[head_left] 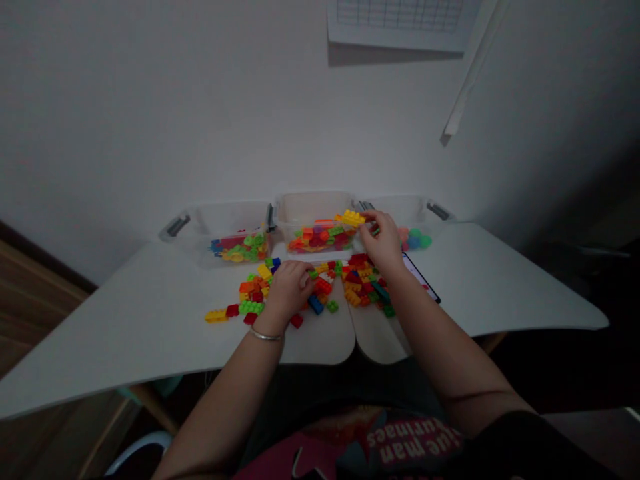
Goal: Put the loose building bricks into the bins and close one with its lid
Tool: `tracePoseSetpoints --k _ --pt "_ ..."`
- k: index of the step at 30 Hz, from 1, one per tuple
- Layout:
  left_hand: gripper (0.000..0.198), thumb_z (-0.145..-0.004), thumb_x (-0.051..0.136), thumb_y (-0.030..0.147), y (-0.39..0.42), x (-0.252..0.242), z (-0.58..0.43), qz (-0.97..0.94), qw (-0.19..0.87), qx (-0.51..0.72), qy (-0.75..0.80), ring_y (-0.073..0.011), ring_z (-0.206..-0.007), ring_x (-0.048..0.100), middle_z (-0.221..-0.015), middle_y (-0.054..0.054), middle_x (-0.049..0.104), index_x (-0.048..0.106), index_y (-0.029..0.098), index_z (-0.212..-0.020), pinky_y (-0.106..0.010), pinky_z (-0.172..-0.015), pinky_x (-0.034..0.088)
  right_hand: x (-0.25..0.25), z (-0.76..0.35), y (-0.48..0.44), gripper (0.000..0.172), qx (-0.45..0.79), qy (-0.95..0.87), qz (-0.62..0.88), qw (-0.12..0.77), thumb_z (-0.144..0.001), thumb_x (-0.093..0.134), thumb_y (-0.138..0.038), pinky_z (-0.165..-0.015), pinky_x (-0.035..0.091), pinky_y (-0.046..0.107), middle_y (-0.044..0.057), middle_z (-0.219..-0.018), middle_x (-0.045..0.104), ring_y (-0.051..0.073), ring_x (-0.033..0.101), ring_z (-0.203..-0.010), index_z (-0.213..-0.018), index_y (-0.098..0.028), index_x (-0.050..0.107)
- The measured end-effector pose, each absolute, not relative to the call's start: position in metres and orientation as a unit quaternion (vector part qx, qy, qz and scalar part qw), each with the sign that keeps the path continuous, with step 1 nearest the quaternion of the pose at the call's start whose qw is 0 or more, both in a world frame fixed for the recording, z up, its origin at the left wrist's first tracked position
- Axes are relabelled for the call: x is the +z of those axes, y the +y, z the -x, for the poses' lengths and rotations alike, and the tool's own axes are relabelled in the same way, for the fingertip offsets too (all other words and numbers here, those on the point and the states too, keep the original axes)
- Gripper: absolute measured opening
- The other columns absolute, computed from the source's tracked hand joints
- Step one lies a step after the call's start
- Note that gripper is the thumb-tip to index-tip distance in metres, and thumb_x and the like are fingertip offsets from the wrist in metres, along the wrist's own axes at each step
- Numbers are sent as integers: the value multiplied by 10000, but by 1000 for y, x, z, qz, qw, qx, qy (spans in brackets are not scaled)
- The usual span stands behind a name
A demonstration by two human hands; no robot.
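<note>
A yellow studded plastic brick (353,217) is pinched at the fingertips of the right hand (383,241), just above the near rim of the middle clear plastic box (313,202). The left hand (293,285) is laid palm down on the loose pile of coloured plastic bricks (360,283) on the white table (150,320); whether a brick is gripped under it cannot be told. The two hands are kept apart.

The work is judged to be somewhere in the middle — a layer of bricks is already seen in the middle box and in the left clear plastic box (220,220), yet many bricks are left spread on the table, in red, orange, green, yellow and blue. In the right clear plastic box (417,203) only some pink and green balls (415,239) are seen.

Little writing can be read: on the dark shirt (410,443) pale letters are shown upside down, something like "ue man" — the rest is hidden. On the white gridded sheet (400,20) on the wall nothing can be read
</note>
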State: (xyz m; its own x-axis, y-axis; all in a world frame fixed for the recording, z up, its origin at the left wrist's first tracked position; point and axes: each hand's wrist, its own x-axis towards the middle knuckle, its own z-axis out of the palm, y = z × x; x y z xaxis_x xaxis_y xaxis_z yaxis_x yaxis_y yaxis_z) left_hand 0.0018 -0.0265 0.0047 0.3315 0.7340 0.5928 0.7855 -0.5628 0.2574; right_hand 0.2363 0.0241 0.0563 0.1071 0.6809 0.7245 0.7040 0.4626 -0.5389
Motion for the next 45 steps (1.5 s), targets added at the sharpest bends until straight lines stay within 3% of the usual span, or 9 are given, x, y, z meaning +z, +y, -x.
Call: tracePoseSetpoints --k 15,21,29,33,37,41,45 --pt "210 -752 561 111 -24 1 -2 828 52 -310 -464 -249 -923 575 -912 -59 656 615 208 -930 -403 -851 479 59 -217 51 345 -97 -702 591 386 -897 464 -258 -979 365 525 136 -1051 695 326 500 -1117 -1171 -170 654" --pt "169 -753 529 104 -24 -1 -2 847 39 -262 -462 -246 -885 581 -879 -67 654 630 195 -854 -407 -831 479 51 -219 52 365 -98 -723 560 391 -902 456 -293 -1040 334 545 144 -1138 679 330 460 -1200 -1173 -139 646" --pt "235 -840 466 133 -23 -3 -1 840 12 -271 -469 -244 -970 590 -988 -88 668 636 172 -998 -420 -918 455 50 -226 46 443 -60 -748 530 394 -898 482 -324 -1100 320 516 155 -1321 580 308 441 -1279 -1284 -120 555" --pt "242 -897 425 184 -27 1 -1 856 -19 -256 -449 -232 -1007 570 -1037 -92 647 631 163 -1022 -405 -942 448 49 -246 21 425 -10 -746 489 451 -901 471 -355 -1054 396 482 138 -1313 586 264 519 -1230 -1276 -169 546" --pt "253 -932 430 280 -30 3 -1 865 -26 -248 -436 -232 -1049 552 -1102 -93 629 626 176 -1053 -409 -971 432 40 -277 -14 335 -23 -717 494 492 -883 480 -352 -1034 409 482 111 -1205 652 260 575 -1148 -1143 -200 627" --pt "272 -947 407 289 -29 1 0 859 -25 -265 -438 -231 -1062 551 -1107 -89 632 622 178 -1070 -414 -975 424 18 -304 -44 310 -44 -687 536 490 -877 473 -356 -973 441 487 116 -1124 679 274 597 -1075 -1065 -194 659" --pt "278 -949 385 270 -27 -1 0 854 -14 -276 -442 -230 -1034 565 -1064 -87 644 626 173 -1048 -411 -939 434 -13 -314 -69 334 -80 -679 571 454 -897 442 -357 -978 424 495 128 -1149 662 282 573 -1097 -1107 -183 634"
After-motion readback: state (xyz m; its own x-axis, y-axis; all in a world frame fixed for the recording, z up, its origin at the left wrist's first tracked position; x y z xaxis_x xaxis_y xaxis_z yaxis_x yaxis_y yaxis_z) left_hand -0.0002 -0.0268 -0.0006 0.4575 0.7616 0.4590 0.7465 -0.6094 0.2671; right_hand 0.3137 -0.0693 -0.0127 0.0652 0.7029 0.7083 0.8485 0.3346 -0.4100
